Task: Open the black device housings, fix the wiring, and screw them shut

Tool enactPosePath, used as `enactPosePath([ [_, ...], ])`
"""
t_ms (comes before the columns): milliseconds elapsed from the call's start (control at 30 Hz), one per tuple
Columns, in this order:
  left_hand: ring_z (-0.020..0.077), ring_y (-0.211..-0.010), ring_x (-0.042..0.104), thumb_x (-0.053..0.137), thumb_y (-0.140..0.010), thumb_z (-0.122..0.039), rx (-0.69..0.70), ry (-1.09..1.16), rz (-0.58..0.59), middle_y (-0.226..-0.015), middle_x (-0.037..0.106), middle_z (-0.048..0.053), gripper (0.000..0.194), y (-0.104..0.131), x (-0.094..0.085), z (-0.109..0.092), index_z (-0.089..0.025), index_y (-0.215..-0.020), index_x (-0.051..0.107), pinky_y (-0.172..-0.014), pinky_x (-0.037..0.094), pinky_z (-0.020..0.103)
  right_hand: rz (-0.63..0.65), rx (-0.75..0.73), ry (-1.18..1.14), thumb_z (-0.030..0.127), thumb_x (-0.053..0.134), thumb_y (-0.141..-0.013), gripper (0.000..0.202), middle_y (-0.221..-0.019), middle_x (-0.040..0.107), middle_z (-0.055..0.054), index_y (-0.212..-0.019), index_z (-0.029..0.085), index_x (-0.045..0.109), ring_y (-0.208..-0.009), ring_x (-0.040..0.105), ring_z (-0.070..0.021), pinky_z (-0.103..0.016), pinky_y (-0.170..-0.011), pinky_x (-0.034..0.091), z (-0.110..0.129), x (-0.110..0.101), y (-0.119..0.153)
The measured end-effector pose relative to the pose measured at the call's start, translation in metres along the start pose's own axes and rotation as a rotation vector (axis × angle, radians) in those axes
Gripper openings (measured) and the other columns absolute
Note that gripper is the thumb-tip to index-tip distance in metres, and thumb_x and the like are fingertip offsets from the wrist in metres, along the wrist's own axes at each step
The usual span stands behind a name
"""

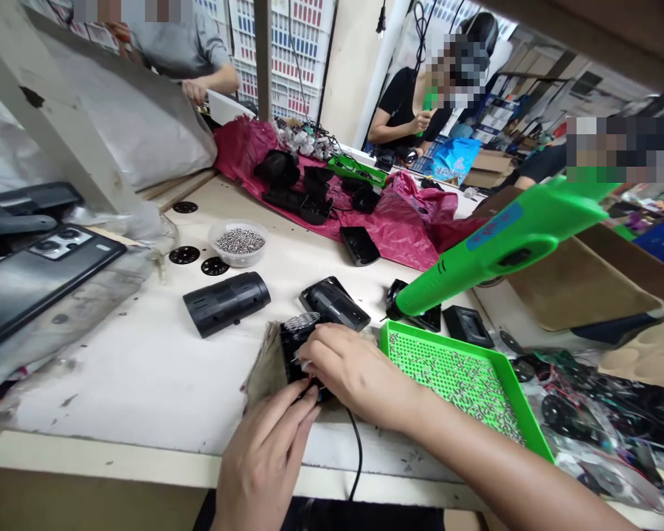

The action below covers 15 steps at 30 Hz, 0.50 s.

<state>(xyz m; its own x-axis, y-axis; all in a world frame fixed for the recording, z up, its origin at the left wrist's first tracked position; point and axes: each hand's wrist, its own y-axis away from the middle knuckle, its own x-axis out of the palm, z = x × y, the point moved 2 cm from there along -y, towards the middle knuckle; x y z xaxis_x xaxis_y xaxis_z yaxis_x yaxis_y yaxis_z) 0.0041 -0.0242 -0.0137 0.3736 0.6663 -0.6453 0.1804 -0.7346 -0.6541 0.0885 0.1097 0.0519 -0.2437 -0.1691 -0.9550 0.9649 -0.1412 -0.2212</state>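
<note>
A black device [291, 341] with a silvery mesh disc on top rests on a cloth [268, 369] near the table's front edge. My left hand [271, 442] reaches it from below, its fingers together against the device's lower side. From the right, my right hand [346, 369] bends over the device, fingers closed on something I cannot make out. A black cable [358, 450] runs from the device over the edge. Behind lie two black housing shells [226, 302]. Beside my right forearm is a green tray [390, 335] holding many screws.
A green electric screwdriver [476, 251] slants across the right. A bowl of small metal parts [240, 242], black discs [184, 255] and a phone [49, 273] lie left. Wires and parts [586, 413] crowd the right; people work behind a pink sheet [415, 247].
</note>
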Motion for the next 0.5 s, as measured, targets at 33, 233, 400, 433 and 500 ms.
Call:
enactPosePath([
  [33,0.0170,-0.094,0.067,0.055,-0.093,-0.017,0.003,-0.007,0.005,-0.107,0.071,0.007,0.018,-0.001,0.000,0.000,-0.015,-0.108,0.064,-0.087,0.048,0.028,0.000,-0.017,0.030,0.013,0.039,-0.099,0.022,-0.087,0.060,-0.006,-0.099,0.012,0.061,-0.083,0.054,-0.0175,-0.031,-0.092,0.045,0.000,0.002,0.000],
  [233,0.0162,-0.091,0.068,0.052,-0.096,-0.023,-0.030,-0.022,0.027,-0.104,0.071,0.005,0.016,-0.003,-0.002,0.001,-0.018,-0.105,0.064,-0.082,0.049,0.028,-0.140,0.002,0.064,0.020,0.040,-0.101,0.023,-0.087,0.062,-0.005,-0.102,0.013,0.062,-0.082,0.055,-0.0169,-0.034,-0.098,0.042,-0.001,-0.001,0.008],
  [400,0.0161,-0.090,0.068,0.054,-0.095,-0.024,-0.062,0.023,0.034,-0.102,0.070,0.004,0.016,0.000,0.000,0.001,-0.019,-0.106,0.064,-0.083,0.050,0.028,-0.082,0.236,0.066,0.021,0.044,-0.099,0.022,-0.092,0.063,-0.009,-0.100,0.012,0.064,-0.084,0.055,-0.0199,-0.032,-0.075,0.044,-0.012,-0.011,0.013],
  [433,0.0163,-0.090,0.068,0.054,-0.095,-0.025,-0.074,0.023,0.037,-0.102,0.070,0.004,0.016,0.001,0.000,0.001,-0.019,-0.106,0.064,-0.083,0.050,0.028,-0.036,0.231,0.092,0.022,0.047,-0.098,0.020,-0.089,0.063,-0.008,-0.095,0.013,0.065,-0.081,0.054,-0.0198,-0.032,-0.074,0.043,-0.013,-0.012,0.013],
  [500,0.0161,-0.089,0.068,0.052,-0.095,-0.026,-0.088,0.013,0.041,-0.101,0.069,0.005,0.016,0.001,-0.001,0.002,-0.020,-0.105,0.064,-0.081,0.051,0.027,0.031,0.188,0.141,0.021,0.050,-0.096,0.018,-0.085,0.063,-0.005,-0.087,0.015,0.064,-0.077,0.053,-0.0188,-0.032,-0.071,0.040,-0.014,-0.011,0.010],
])
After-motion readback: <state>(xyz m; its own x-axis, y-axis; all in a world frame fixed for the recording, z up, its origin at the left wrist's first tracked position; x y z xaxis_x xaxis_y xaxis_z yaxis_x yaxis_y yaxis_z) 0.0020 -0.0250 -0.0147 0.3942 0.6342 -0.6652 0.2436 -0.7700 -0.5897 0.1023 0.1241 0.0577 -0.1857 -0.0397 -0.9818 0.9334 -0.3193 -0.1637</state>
